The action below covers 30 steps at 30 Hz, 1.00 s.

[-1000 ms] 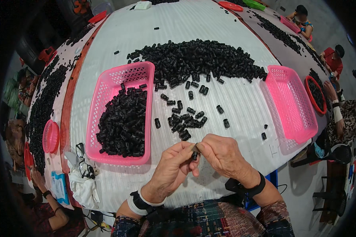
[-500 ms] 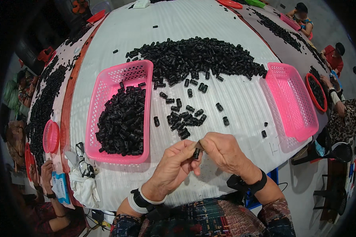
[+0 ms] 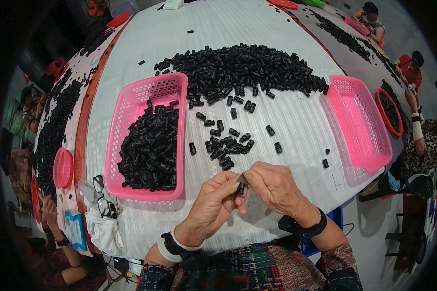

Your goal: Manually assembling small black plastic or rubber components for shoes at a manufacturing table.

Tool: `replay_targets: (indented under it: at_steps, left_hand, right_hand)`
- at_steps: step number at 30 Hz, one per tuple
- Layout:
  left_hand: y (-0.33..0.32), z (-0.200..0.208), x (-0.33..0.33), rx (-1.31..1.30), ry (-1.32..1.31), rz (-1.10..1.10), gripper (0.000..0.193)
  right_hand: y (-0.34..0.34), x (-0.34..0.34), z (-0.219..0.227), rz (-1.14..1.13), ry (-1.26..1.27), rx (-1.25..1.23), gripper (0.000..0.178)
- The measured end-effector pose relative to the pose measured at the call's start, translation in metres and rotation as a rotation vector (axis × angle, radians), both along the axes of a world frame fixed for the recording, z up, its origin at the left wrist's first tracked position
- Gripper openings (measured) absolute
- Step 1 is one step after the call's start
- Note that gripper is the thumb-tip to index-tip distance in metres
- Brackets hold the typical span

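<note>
My left hand [image 3: 206,204] pinches a small black cord lock [image 3: 241,188] between thumb and fingers, near the table's front edge. Against it my right hand [image 3: 277,188] is closed on a small flat greyish blade-like piece [image 3: 242,178], its tip touching or very near the cord lock. Just beyond my hands lies a loose cluster of cord locks [image 3: 228,144]. A large heap of them [image 3: 243,68] spreads farther back. On the left a pink basket [image 3: 112,167] is partly filled with the same parts.
A second pink basket [image 3: 347,109] stands at the right with only its pink inside showing. Eyeglasses [image 3: 104,199] rest on a white cloth [image 3: 104,230] at the left edge. Co-workers sit along both sides, beside more black heaps and a red bowl [image 3: 398,131].
My hands stay in nearly the same place, still pinching the cord lock and the blade-like piece. At the left and right edges, co-workers' hands have shifted.
</note>
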<state>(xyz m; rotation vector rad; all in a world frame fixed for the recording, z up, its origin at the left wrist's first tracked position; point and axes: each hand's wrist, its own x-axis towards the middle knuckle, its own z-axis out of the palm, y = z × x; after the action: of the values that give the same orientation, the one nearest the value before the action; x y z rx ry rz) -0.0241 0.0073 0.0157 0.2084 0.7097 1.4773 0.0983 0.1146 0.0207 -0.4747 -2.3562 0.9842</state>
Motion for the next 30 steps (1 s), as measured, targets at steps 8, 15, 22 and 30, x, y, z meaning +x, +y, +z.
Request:
replay_targets:
  at_steps: [8,15,22,30]
  left_hand:
    - [-0.001,-0.006,0.000,-0.039,-0.001,-0.002,0.014]
    - [0.002,-0.013,0.001,-0.080,-0.008,-0.025,0.015]
    - [0.003,0.003,0.000,-0.040,0.003,-0.006,0.017]
    - [0.000,0.002,0.001,-0.050,0.008,0.019,0.014]
  right_hand:
    - [0.001,0.002,-0.003,0.001,-0.044,0.098,0.026]
    - [0.003,0.006,-0.009,0.016,-0.085,0.043,0.026]
    - [0.005,0.009,0.003,0.027,0.021,-0.260,0.014]
    - [-0.002,0.010,0.018,0.120,0.135,-0.171,0.025]
